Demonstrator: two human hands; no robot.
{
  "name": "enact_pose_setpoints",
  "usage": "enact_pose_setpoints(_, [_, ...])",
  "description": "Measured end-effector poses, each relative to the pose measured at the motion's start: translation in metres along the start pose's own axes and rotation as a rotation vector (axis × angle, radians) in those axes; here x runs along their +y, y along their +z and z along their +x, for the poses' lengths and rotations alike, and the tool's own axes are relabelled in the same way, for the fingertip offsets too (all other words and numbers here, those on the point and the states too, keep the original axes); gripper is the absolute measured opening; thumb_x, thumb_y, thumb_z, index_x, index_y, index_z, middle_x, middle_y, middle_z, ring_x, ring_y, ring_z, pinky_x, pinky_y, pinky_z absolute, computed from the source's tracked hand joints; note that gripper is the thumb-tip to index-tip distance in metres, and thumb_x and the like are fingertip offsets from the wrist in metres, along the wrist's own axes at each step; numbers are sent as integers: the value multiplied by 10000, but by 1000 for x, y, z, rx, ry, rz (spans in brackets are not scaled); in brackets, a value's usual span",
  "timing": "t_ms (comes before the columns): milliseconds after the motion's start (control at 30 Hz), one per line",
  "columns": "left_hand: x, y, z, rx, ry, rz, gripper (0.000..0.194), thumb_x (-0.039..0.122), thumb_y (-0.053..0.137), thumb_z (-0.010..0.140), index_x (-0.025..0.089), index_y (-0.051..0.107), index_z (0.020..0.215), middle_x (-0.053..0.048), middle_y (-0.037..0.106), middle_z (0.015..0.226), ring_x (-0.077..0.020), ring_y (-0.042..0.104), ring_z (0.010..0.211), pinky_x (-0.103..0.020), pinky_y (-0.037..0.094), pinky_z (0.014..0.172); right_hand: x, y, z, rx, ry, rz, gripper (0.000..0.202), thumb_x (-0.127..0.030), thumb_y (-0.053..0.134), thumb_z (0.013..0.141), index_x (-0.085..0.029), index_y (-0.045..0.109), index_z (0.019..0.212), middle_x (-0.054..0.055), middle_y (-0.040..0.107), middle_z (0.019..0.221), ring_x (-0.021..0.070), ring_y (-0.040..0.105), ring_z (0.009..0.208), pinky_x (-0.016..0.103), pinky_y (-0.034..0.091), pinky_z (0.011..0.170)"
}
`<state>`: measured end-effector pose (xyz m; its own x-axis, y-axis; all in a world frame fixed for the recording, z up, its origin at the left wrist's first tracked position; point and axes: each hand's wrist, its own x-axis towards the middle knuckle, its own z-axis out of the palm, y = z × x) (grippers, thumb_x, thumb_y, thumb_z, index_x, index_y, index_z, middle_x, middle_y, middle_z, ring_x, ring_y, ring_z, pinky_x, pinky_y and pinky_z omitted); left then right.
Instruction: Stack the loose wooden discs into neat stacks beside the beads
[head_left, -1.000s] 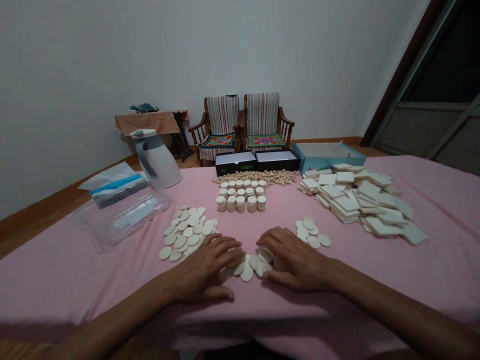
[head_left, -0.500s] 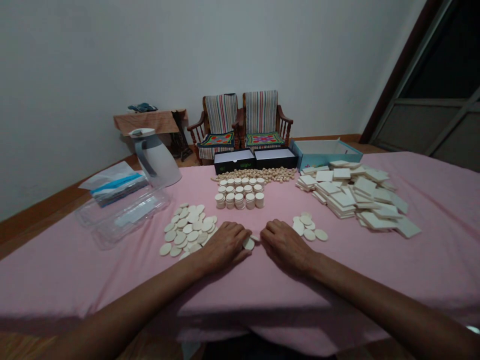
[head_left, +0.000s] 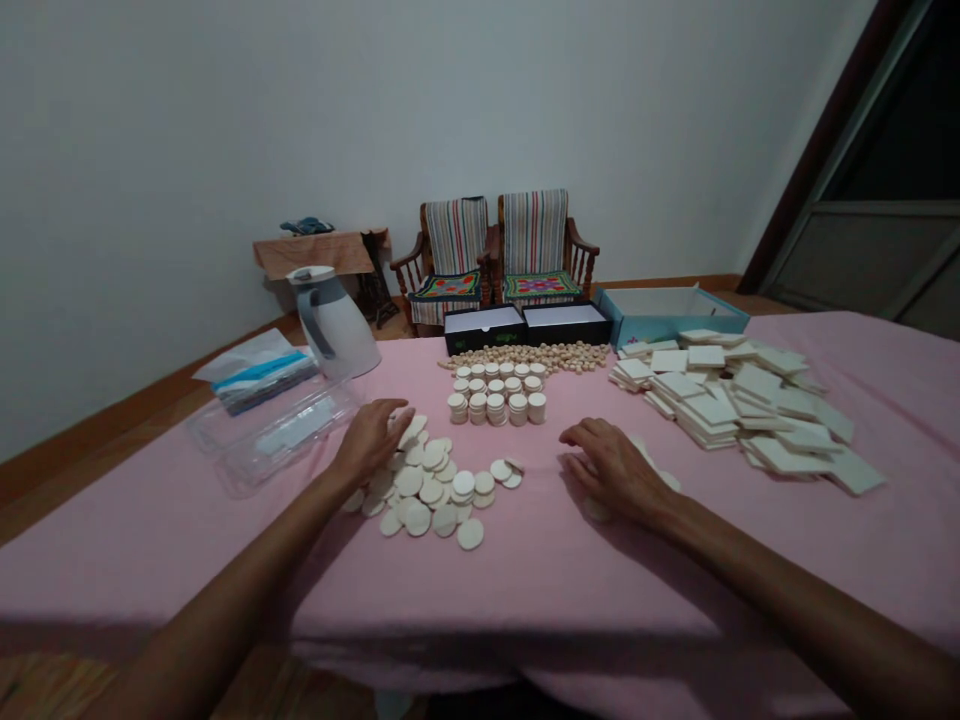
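Observation:
Loose white round discs (head_left: 431, 490) lie spread in a pile on the pink cloth, left of the middle. At the pile's far left edge is my left hand (head_left: 373, 438), fingers apart and partly over some discs. My right hand (head_left: 616, 468) hovers low on the right, its fingers loosely spread with nothing in them. Beneath and behind it a few more discs (head_left: 665, 480) show, mostly covered by the hand. Stacked discs (head_left: 496, 408) stand in several short columns in rows beyond both hands.
Behind the stacks lie small wooden beads (head_left: 536, 357) and two black boxes (head_left: 486, 330). Square white tiles (head_left: 720, 400) are heaped at right before a blue box (head_left: 675, 312). A jug (head_left: 334, 325), clear plastic tray (head_left: 285, 435) and blue-striped packet (head_left: 262, 375) stand at left.
My hands have moved apart. The left went left to the pile's far side, and the discs have shifted right and toward me. The right let go near the middle and moved over the small group.

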<state>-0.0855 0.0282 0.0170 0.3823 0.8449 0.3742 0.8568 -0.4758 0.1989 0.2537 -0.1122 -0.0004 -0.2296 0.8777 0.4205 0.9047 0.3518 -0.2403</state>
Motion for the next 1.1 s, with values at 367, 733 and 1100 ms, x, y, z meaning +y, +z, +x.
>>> enact_pose_setpoints(367, [-29,20,-3,-241,-19,85,511,559,305,895,301,542,1268,-73,530,1321,-291,478,1181,-454,381,922,-30,28,11,-9,9,183,131,-184,444,884,-182,572,910,55,561,868,185,488,825,317,378,743])
enact_pose_setpoints(733, [17,12,-17,-197,213,-29,400,529,429,876,287,625,1128,-80,583,1188,-278,503,1085,-469,343,891,-39,33,14,-10,8,233,145,-205,434,905,-184,576,883,50,551,844,178,483,801,308,380,721])
enact_pose_setpoints(1100, [47,9,-17,-112,315,-312,322,380,393,930,216,601,1112,-89,600,1151,-208,523,1090,-360,404,941,-32,35,10,20,7,282,133,-164,440,890,-178,569,915,53,553,857,179,495,826,317,398,756])
